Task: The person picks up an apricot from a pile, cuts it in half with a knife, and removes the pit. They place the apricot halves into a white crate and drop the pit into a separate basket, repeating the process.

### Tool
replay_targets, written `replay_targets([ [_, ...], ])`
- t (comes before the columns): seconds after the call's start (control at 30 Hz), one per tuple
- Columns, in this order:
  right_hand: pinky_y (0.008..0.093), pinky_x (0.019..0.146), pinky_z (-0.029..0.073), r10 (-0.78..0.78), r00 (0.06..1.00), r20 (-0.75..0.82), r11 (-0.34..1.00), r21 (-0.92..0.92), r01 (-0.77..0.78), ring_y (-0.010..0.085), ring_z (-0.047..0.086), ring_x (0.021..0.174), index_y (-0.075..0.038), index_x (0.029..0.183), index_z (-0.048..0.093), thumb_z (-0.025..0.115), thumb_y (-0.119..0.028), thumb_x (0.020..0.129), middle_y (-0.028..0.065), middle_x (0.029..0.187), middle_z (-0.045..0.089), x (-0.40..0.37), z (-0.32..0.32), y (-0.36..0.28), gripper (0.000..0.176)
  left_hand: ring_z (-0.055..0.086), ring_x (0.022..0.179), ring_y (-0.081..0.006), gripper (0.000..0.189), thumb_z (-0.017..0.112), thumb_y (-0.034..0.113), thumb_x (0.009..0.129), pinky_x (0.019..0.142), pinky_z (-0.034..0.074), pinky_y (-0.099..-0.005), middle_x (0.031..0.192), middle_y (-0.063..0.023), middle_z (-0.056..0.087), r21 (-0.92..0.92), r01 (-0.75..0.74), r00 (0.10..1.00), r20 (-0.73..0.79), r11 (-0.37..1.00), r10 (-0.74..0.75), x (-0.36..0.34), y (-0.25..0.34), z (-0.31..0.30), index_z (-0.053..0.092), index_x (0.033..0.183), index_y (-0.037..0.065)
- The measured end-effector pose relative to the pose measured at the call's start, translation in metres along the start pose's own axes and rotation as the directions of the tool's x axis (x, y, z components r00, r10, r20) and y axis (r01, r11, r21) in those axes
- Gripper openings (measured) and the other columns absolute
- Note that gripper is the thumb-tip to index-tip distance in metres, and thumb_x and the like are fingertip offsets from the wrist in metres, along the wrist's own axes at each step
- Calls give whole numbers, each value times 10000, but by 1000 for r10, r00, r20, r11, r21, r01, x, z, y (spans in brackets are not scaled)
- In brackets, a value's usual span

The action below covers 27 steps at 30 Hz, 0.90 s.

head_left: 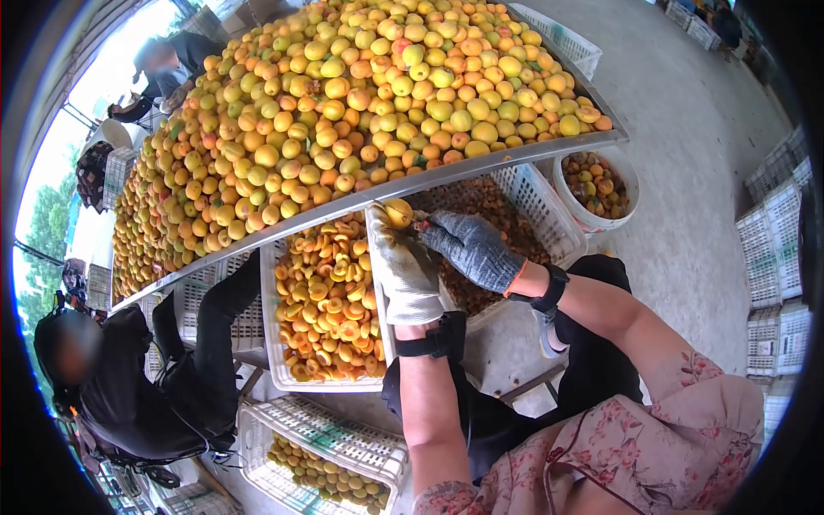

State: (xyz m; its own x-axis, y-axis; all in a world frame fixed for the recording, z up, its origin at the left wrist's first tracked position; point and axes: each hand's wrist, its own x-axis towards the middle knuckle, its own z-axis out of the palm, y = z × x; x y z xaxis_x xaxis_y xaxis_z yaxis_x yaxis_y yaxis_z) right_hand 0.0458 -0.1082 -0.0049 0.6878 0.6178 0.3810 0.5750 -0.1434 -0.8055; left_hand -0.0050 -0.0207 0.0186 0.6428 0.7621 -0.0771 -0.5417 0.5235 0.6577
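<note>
My left hand (405, 268), in a dirty white knitted glove, is closed around a yellow apricot (397, 213) just below the metal table rim (403, 183). My right hand (475, 249) wears a grey glove with an orange cuff. Its fingers are pinched together close beside the apricot; whatever is between them is too small to make out. Left of my hands, a white crate holds halved, pitted apricots (330, 300). Under my right hand stands a crate with a heap of small brown pieces (506, 215), probably apricot stones.
Whole apricots (343, 103) cover the sloping table. A white bucket (611, 215) of darker fruit stands at the right. Below left, a crate (322, 429) sits over more apricots. A person in black (129, 378) sits at the left; crates (777, 249) are stacked far right.
</note>
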Motion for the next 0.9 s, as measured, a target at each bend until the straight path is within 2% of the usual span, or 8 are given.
replay_targets([
  [0.23,451,677,475,33,995,93,997,65,-39,397,609,799,-4,967,644,569,-327,907,211,850,643,5,-14,-7,337,581,811,-96,327,503,263,968,662,483,-194,1006,-45,598,228,-144,986,120,963,119,2,3,-16,543,1192,28],
  [0.27,450,679,472,63,993,97,991,108,-73,400,605,807,-4,965,643,568,-324,908,213,858,642,5,-14,-10,333,581,798,-78,321,519,264,961,622,479,-171,981,-44,606,183,-1,999,-34,983,7,8,0,-19,547,1187,38],
  [0.37,450,675,466,66,995,74,988,136,-76,403,601,807,-8,962,641,564,-319,910,212,856,640,3,-14,-11,325,578,764,-55,303,543,256,951,578,455,-142,959,-37,608,-12,7,1000,-7,1000,-7,4,-5,-11,555,1179,56],
  [0.4,450,669,463,42,998,43,991,124,-47,404,601,800,-11,962,640,562,-318,912,209,846,640,3,-15,-10,321,538,817,-116,211,531,228,953,746,439,-244,900,-24,562,44,2,997,72,999,-5,-1,1,-9,563,1045,41],
  [0.63,454,650,470,23,1000,9,996,84,-23,398,605,769,-22,949,643,554,-329,916,196,809,641,4,-7,-2,322,565,875,-144,323,428,277,988,839,436,-279,1015,-83,610,337,-175,984,85,925,155,0,-5,-9,540,1151,21],
  [0.7,460,616,474,-31,999,-13,999,-35,30,396,606,729,-28,945,640,549,-323,920,186,784,641,3,-2,-1,310,578,813,-151,390,396,352,1000,817,464,-301,988,-75,613,231,-155,982,146,961,123,11,-16,-17,530,1182,34],
  [0.8,448,584,476,-106,994,-23,993,-49,105,380,610,693,-43,939,634,561,-280,918,173,763,641,-3,3,6,249,619,815,-182,526,404,519,965,811,509,-379,949,-75,625,118,-61,993,-95,991,72,8,-3,1,509,1198,58],
  [0.9,432,582,480,-139,990,-16,989,-57,138,367,615,698,-48,925,632,592,-239,902,167,771,644,-14,0,9,197,633,830,-197,571,442,548,939,849,502,-415,973,-82,631,62,-58,998,-11,996,59,19,2,-14,488,1237,63],
])
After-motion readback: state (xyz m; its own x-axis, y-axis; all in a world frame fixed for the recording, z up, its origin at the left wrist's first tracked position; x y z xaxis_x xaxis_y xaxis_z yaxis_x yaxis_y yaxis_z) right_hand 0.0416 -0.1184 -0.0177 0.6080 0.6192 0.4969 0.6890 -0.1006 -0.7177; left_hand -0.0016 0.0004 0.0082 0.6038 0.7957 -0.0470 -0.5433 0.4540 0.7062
